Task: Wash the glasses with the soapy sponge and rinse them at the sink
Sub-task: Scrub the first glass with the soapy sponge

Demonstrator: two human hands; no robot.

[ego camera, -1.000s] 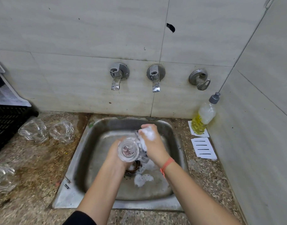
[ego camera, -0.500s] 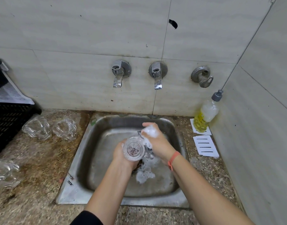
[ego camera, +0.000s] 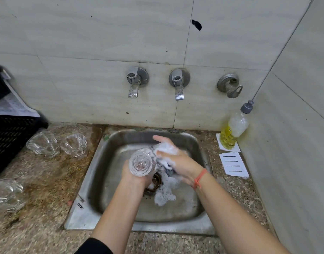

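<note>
Over the steel sink (ego camera: 95, 187) my left hand (ego camera: 134, 177) grips a clear glass (ego camera: 141, 163) from below, its thick base turned toward me. My right hand (ego camera: 177, 160), covered in foam, holds a dark soapy sponge (ego camera: 162, 162) against the glass's right side. Its forefinger sticks out straight over the glass, blurred by motion. White suds (ego camera: 164, 196) lie on the sink floor beside the drain (ego camera: 153, 182). Three more clear glasses lie on the counter to the left: two (ego camera: 43, 144) (ego camera: 75, 145) near the wall and one (ego camera: 7, 194) at the frame's edge.
Two wall taps (ego camera: 134, 83) (ego camera: 178, 84) hang above the sink with no water running, a third fitting (ego camera: 229, 87) to their right. A yellow soap bottle (ego camera: 234, 129) stands in the right corner on white cards (ego camera: 233, 165). A black crate (ego camera: 9, 132) sits far left.
My right hand has slid the sponge along the glass, its fingers now spread further out over it. The left hand keeps its hold on the glass in about the same place over the drain.
</note>
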